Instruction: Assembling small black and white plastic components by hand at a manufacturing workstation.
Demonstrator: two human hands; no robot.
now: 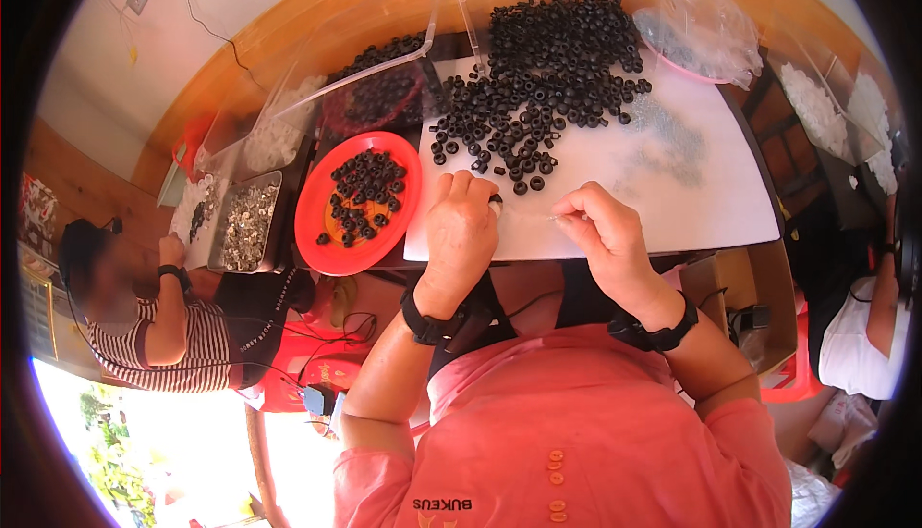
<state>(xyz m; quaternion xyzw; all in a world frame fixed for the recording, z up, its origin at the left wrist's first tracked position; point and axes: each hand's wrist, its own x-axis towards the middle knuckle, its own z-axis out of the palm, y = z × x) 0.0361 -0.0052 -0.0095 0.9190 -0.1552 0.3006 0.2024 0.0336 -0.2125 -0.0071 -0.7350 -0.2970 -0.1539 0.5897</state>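
My left hand (463, 230) is closed over the near edge of a white board (711, 211), gripping a small black ring-like part (496, 203) at its fingertips. To its right, my right hand (607, 230) pinches a tiny pale piece (554, 218), too small to name. Beyond both hands lies a heap of small round black parts (547, 76), many with a hole in the middle. Beside that heap, tiny silvery pieces (663, 139) are scattered on the board. An orange-red plate (312, 211) left of my left hand carries more black parts.
Clear plastic dividers (432, 19) stand along the far side. A pink bowl (706, 76) with a plastic bag is at the far right. Leftward sits a metal tray (279, 182) of small metal pieces, near a seated person (182, 326). Another person (855, 336) is at the right.
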